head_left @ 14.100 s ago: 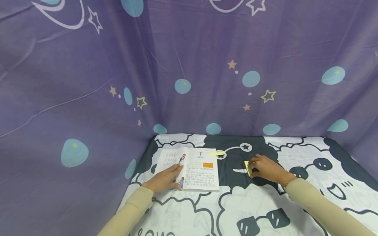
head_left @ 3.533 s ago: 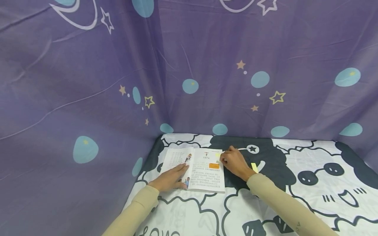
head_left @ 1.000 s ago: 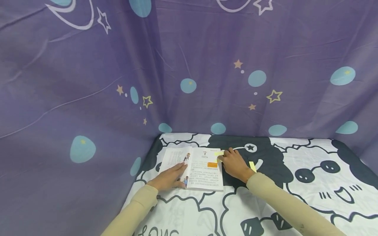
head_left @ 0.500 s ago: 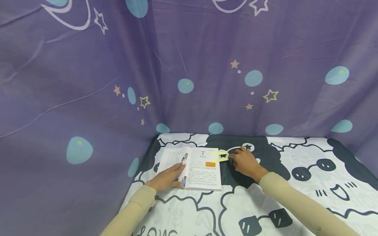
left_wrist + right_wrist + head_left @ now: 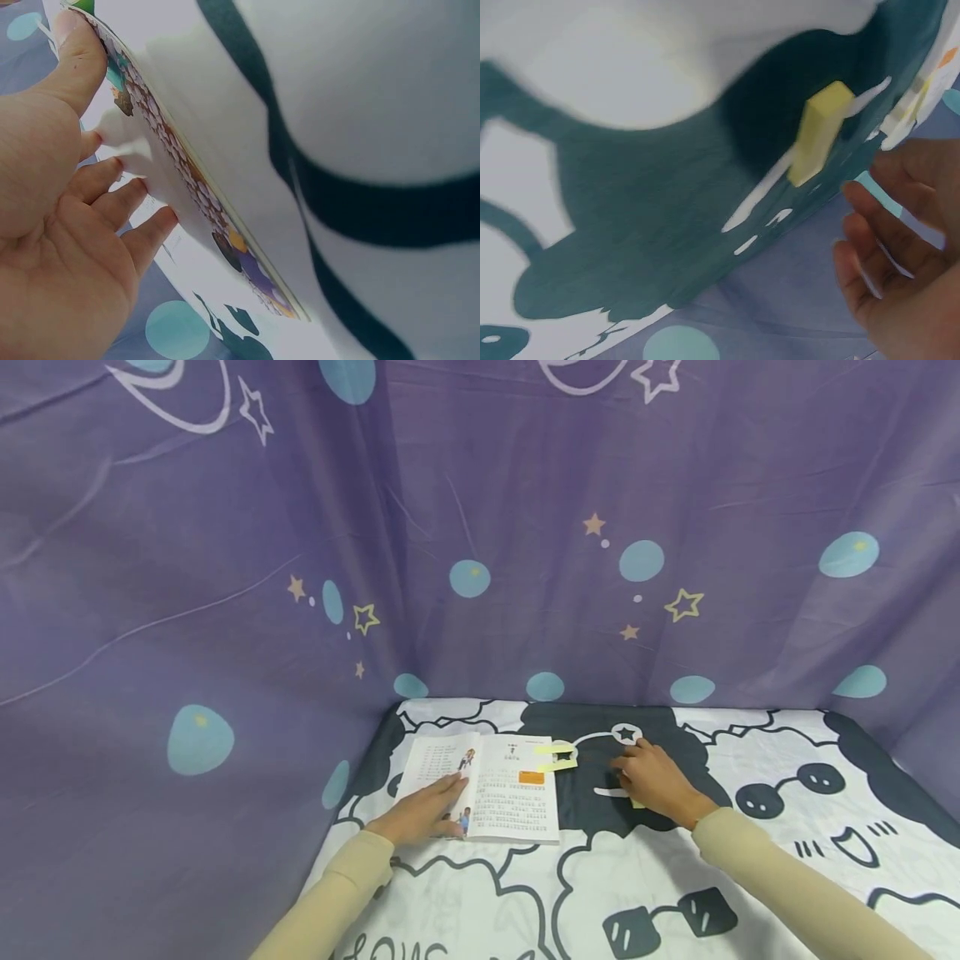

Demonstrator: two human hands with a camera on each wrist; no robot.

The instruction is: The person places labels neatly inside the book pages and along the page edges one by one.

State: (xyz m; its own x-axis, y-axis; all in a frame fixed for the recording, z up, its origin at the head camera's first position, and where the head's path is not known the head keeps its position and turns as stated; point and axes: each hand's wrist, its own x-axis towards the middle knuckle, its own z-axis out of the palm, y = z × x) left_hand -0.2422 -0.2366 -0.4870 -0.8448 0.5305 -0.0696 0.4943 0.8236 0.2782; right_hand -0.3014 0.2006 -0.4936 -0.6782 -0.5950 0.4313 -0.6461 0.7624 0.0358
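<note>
Sticky-note pad (image 5: 819, 131), yellow, lies on the surface (image 5: 750, 752) at centre frame, just under the right hand (image 5: 654, 779), whose fingers are loose and hold nothing. Left hand (image 5: 420, 814) presses flat, fingers straight, on the left page of the open book (image 5: 510, 793). Two yellow tabs (image 5: 555, 757) stick out from the book's right edge.

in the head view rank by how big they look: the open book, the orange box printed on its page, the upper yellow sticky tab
1. Open white paper book, largest by far.
2. and 3. Orange rectangular box printed on the right page and upper pale yellow sticky tab look about alike; no ranking between them.
</note>
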